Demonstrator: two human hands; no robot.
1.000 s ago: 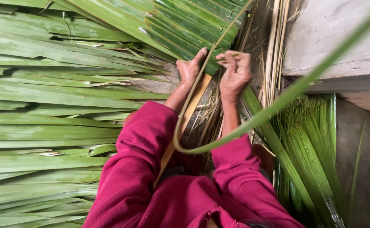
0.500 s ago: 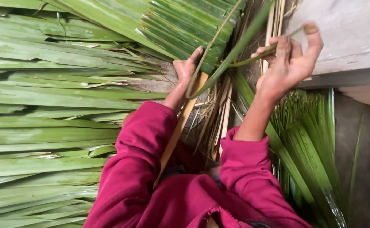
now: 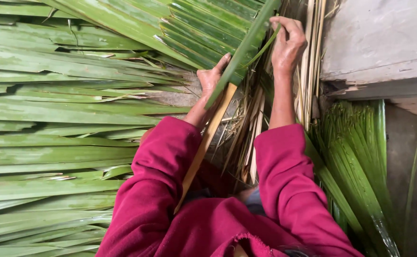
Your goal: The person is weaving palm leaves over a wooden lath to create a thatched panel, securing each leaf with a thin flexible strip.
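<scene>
Head view is showing a spread of flat palm leaflets (image 3: 51,119) lying at 9 o'clock. Just right of them, the left hand (image 3: 212,78) is closing on a pale leaf stalk (image 3: 207,140) and the base of a long green leaflet (image 3: 246,45). At 1 o'clock, the right hand (image 3: 288,45) is pinching a thin green strip (image 3: 261,50). A bundle of narrow green strips (image 3: 360,166) is lying at 4 o'clock.

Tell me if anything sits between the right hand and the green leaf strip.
Nothing visible does. The right hand already touches the green leaf strip near its top, while the left hand grips it lower down.
</scene>
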